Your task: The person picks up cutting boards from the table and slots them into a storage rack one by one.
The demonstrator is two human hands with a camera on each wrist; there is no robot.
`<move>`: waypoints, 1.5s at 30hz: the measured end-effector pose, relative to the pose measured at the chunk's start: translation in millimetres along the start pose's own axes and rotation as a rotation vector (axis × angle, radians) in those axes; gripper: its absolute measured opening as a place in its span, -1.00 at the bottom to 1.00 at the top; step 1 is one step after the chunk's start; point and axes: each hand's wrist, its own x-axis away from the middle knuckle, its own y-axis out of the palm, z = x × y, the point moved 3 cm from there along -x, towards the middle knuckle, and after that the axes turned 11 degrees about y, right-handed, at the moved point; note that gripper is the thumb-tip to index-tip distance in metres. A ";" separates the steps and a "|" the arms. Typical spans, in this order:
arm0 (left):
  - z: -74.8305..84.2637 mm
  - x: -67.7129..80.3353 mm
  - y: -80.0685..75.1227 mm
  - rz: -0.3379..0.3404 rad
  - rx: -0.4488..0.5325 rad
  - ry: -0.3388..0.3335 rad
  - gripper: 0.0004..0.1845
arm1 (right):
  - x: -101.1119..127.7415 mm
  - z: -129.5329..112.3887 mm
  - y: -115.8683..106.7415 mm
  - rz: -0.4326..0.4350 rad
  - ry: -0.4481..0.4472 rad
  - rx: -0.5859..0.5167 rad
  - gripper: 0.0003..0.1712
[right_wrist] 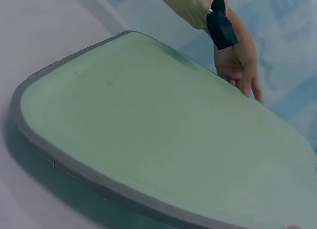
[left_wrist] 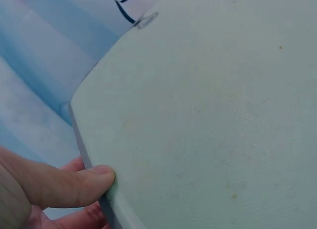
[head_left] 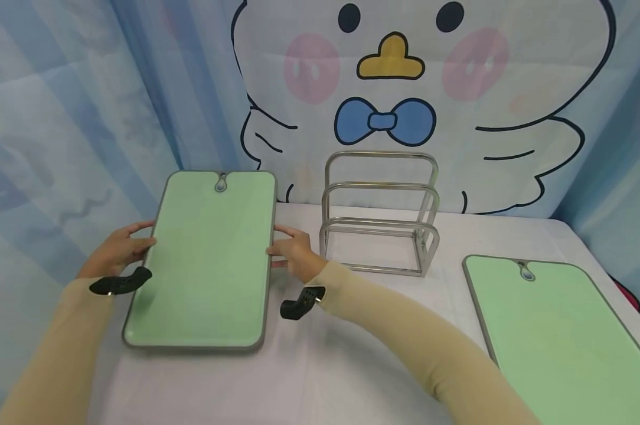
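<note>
Both hands hold a light green cutting board (head_left: 208, 260) with a grey rim and a drop-shaped hole at its far end. My left hand (head_left: 119, 251) grips the left long edge. In the left wrist view its thumb (left_wrist: 94, 182) lies on the face while other fingers go behind. On the opposite edge, my right hand (head_left: 296, 254) pinches the board; in the right wrist view only a fingertip shows at the bottom. A shadow under the rim (right_wrist: 99, 182) shows the board off the table. To its right stands a metal wire rack (head_left: 378, 223) with several upright loops.
A second green cutting board (head_left: 559, 330) lies on the white-covered table (head_left: 320, 378) at the right, partly out of frame. Behind the table hangs a blue and white curtain (head_left: 208, 77) with a cartoon print. Something red (head_left: 625, 293) shows past the right edge.
</note>
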 end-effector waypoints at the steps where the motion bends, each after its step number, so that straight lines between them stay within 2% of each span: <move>1: 1.6 -0.2 -1.4 0.005 0.017 0.007 -0.18 | 0.6 -2.7 0.3 -0.007 -0.006 -0.005 -0.32; 5: 8.5 -1.1 -6.4 0.032 0.030 0.040 -0.17 | 2.6 -14.6 1.5 -0.018 -0.030 0.002 -0.36; 8: 14.3 -1.9 -9.0 0.048 -0.026 0.069 -0.20 | 3.4 -24.2 1.9 -0.015 -0.038 0.007 -0.42; 13: 23.0 -4.3 -11.5 0.077 -0.059 0.093 -0.18 | 4.4 -39.2 1.8 -0.014 -0.062 0.025 -0.49; 21: 31.4 -9.9 -10.6 0.155 0.193 0.150 -0.13 | 0.6 -59.2 0.8 -0.013 -0.126 0.063 -0.52; 29: 38.1 -20.4 -6.6 0.227 0.326 0.182 -0.16 | -5.7 -74.2 -2.1 0.013 -0.161 0.049 -0.54; 33: 41.1 -26.5 -4.1 0.233 0.310 0.204 -0.20 | -7.2 -78.0 -5.6 0.025 -0.162 0.044 -0.54; 37: 45.6 -31.6 -1.7 0.246 0.245 0.230 -0.22 | -9.7 -82.9 -9.4 0.033 -0.174 0.032 -0.53; 45: 56.9 -42.8 5.7 0.287 0.222 0.278 -0.28 | -16.6 -92.0 -15.3 0.072 -0.188 0.000 -0.52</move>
